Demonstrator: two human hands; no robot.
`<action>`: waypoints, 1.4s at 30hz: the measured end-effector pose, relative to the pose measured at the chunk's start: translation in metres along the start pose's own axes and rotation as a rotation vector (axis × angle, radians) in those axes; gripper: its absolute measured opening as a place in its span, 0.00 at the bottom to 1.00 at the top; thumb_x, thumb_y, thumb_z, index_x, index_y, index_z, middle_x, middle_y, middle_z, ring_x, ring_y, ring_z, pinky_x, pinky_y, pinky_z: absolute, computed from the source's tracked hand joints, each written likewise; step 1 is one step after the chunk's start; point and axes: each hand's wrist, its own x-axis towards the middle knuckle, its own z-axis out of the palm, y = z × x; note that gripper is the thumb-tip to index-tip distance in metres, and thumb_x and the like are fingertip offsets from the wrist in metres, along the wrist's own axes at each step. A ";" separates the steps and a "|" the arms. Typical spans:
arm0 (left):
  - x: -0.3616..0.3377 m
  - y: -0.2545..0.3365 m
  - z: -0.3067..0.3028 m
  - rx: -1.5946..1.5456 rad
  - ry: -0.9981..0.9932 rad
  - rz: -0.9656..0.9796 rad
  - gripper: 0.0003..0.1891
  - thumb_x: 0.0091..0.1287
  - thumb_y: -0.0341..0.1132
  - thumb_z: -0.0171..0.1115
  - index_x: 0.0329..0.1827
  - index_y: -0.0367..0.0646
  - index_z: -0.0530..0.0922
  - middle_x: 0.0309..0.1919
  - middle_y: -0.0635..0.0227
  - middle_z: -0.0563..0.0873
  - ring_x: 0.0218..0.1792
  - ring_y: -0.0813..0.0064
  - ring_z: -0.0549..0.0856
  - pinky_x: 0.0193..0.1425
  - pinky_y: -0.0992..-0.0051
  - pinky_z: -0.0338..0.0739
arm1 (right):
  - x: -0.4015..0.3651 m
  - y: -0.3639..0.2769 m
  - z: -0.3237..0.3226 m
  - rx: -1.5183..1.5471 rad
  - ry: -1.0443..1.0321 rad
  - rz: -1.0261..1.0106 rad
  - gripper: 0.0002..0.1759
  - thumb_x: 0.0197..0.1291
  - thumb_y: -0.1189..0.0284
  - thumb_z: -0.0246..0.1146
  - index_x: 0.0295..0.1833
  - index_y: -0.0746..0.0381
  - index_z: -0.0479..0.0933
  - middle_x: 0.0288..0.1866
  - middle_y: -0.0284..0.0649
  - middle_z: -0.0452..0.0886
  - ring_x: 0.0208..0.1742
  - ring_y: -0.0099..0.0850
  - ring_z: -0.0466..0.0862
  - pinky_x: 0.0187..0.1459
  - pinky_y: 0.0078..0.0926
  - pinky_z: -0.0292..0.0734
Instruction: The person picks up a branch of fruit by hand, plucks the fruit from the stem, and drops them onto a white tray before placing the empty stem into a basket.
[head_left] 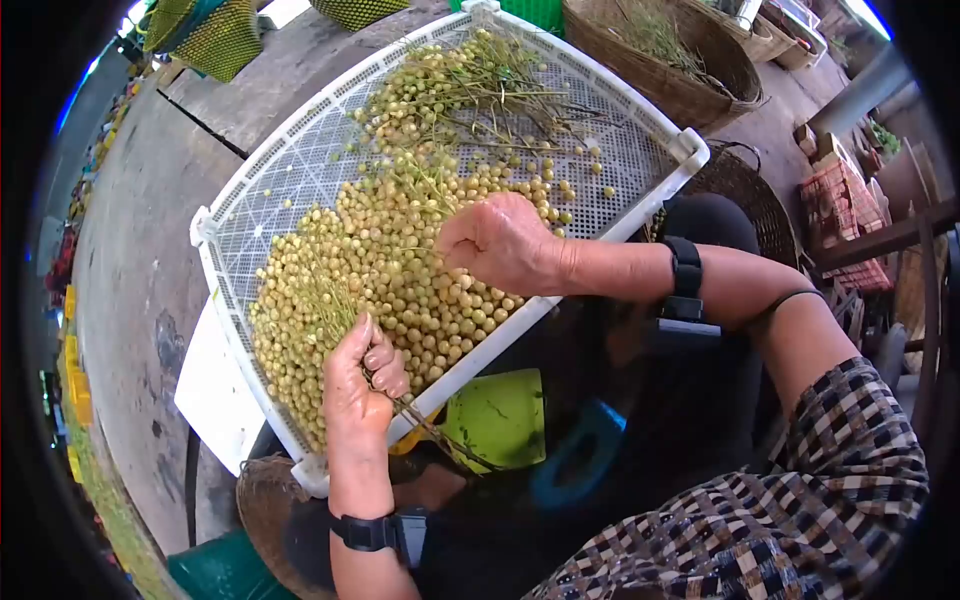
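Observation:
A white plastic mesh tray [235, 272] lies tilted before me, heaped with small round yellow-green fruits [425, 310]. My left hand [365, 375] is closed round a bunch of thin stems [440, 432] over the tray's near edge. The stems' cut ends stick out below the fist, and their thin sprigs [330, 310] fan out over the fruits above it. My right hand [503, 242] is curled into a fist above the heap. Whatever its fingers hold, if anything, is hidden. More twigs with fruits [490, 95] lie at the tray's far end.
A wicker basket [690, 95] with stripped stalks stands beyond the tray on the right. Below the tray's near edge is a lime-green plastic piece [500, 415], with a blue one [580, 455] beside it. A yellow-black woven basket [215, 40] stands at the far left.

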 end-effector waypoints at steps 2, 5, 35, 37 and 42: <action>-0.001 0.000 0.001 0.019 -0.007 0.016 0.14 0.68 0.45 0.56 0.26 0.50 0.68 0.15 0.79 0.63 0.13 0.82 0.61 0.18 0.77 0.54 | 0.001 -0.001 0.006 0.071 -0.009 0.100 0.04 0.48 0.73 0.60 0.29 0.60 0.79 0.25 0.46 0.80 0.28 0.46 0.81 0.32 0.40 0.75; 0.001 -0.002 0.000 0.003 0.029 0.026 0.14 0.68 0.45 0.56 0.27 0.50 0.68 0.15 0.80 0.62 0.13 0.83 0.60 0.18 0.77 0.52 | 0.003 0.021 0.024 0.108 0.047 0.232 0.05 0.46 0.72 0.61 0.28 0.61 0.78 0.25 0.47 0.80 0.29 0.48 0.81 0.33 0.41 0.74; 0.036 -0.027 0.015 0.152 0.142 0.170 0.12 0.63 0.34 0.63 0.41 0.34 0.78 0.31 0.61 0.84 0.24 0.74 0.82 0.19 0.77 0.72 | -0.029 -0.058 0.050 0.156 -0.272 0.242 0.09 0.49 0.72 0.61 0.31 0.66 0.81 0.35 0.54 0.82 0.35 0.49 0.84 0.35 0.41 0.78; 0.029 -0.020 0.018 0.255 0.148 0.192 0.09 0.63 0.31 0.61 0.40 0.32 0.81 0.33 0.62 0.85 0.33 0.72 0.83 0.38 0.74 0.78 | -0.032 -0.061 0.058 -0.027 -0.315 0.125 0.08 0.47 0.74 0.60 0.31 0.67 0.80 0.32 0.53 0.81 0.34 0.48 0.84 0.35 0.42 0.78; 0.027 -0.023 0.017 0.292 0.177 0.237 0.07 0.59 0.27 0.61 0.37 0.31 0.80 0.33 0.61 0.84 0.36 0.71 0.83 0.42 0.74 0.78 | -0.044 -0.068 0.070 -0.101 -0.195 -0.069 0.09 0.43 0.76 0.58 0.32 0.70 0.77 0.29 0.53 0.80 0.32 0.48 0.83 0.32 0.42 0.78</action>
